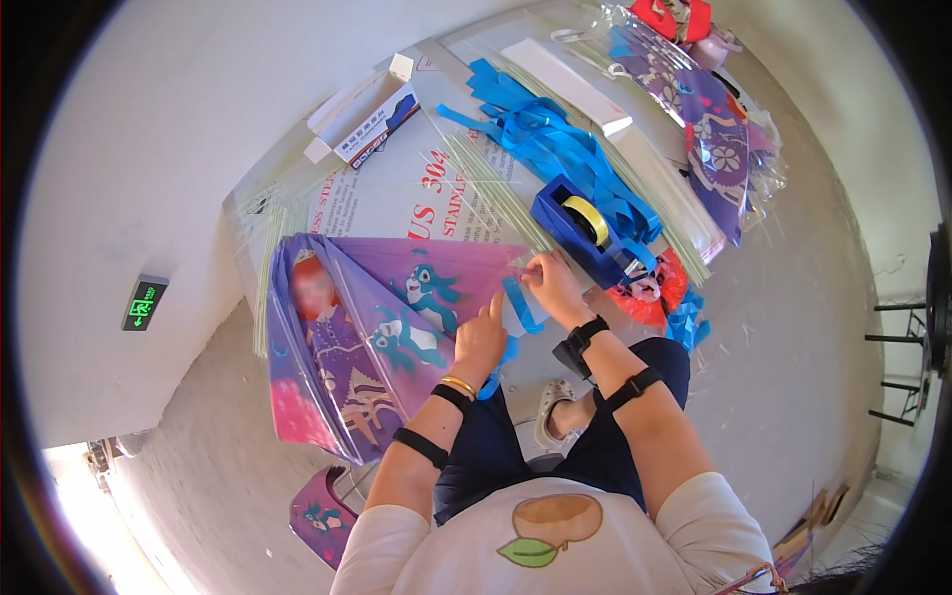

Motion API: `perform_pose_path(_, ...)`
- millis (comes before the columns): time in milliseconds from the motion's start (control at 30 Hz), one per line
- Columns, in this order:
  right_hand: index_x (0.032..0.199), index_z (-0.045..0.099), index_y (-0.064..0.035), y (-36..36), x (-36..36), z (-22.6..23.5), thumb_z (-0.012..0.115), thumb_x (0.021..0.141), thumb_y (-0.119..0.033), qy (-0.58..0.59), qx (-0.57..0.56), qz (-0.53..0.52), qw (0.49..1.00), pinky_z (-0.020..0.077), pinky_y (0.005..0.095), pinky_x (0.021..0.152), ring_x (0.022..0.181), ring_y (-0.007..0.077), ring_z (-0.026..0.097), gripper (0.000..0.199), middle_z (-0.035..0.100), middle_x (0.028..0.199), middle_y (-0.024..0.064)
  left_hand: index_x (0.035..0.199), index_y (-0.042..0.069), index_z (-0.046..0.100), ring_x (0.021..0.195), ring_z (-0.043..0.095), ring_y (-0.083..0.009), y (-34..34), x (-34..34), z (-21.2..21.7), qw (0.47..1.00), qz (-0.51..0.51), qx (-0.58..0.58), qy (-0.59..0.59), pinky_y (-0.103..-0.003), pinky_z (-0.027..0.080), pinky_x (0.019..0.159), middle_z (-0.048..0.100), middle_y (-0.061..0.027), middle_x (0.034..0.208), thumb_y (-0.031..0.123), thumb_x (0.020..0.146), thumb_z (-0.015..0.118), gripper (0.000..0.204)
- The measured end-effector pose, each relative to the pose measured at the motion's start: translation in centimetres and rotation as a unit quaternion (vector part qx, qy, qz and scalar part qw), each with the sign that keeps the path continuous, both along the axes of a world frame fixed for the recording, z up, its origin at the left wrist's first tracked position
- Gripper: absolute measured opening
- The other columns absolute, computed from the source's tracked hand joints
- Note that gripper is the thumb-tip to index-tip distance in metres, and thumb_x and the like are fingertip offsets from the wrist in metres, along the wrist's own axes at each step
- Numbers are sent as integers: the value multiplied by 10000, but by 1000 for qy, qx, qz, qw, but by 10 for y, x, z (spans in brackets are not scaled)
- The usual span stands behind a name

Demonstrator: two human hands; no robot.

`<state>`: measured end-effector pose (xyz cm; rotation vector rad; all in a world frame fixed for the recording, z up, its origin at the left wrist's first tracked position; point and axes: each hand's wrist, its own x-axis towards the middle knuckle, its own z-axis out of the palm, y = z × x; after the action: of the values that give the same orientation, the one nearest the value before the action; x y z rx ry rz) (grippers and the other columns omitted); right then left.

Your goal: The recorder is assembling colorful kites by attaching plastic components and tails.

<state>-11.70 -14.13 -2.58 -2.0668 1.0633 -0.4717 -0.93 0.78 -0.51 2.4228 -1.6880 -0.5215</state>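
Observation:
A purple kite sheet (397, 307) printed with blue cartoon animals and a dressed figure lies folded over the table's near edge. Its pointed right end lies between my hands. My left hand (479, 344) is closed on the sheet's lower edge, with the index finger stretched along it. At the tip, my right hand (551, 288) pinches with thumb and finger; what sits between them is too small to make out. A blue ribbon strip (521, 305) hangs at the tip between both hands, and more blue ribbon shows below my left hand.
Just beyond my right hand stands a blue tape dispenser (585, 230) with a yellow-cored roll. Blue ribbons (555, 139) lie in a heap behind it, among thin pale rods (486, 183). An open carton (365, 119) stands far left; more printed kites (709, 139) lie far right.

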Motion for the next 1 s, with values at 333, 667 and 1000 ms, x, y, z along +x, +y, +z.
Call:
perform_pose_path(333, 807, 613, -50, -4, 8, 7, 690, 760, -128, -11, -17, -10, 1000, 489, 396, 708, 806, 314, 612, 119, 616, 834, 121, 1318, 85, 353, 665, 641, -351, 14, -1, 2, 998, 19, -53, 33, -457, 519, 578, 628, -176, 910, 108, 781, 588, 586)
perform_pose_path(667, 875, 590, -19, 31, -7, 54, 651, 847, -135, -217, 306, 60, 925, 477, 301, 772, 840, 147, 626, 134, 664, 882, 55, 1015, 50, 581, 695, 586, -155, 104, -76, 79, 901, 5, -37, 433, -288, 476, 637, 606, -60, 823, 123, 843, 639, 196)
perform_pose_path(1000, 1049, 609, -55, 106, -76, 97, 579, 895, -160, -209, 334, 336, 856, 469, 277, 837, 931, 120, 590, 188, 640, 1016, 40, 1043, 57, 568, 640, 434, -27, 94, -69, 152, 684, 94, -105, 716, -190, 357, 576, 535, 28, 807, 235, 921, 609, 219)
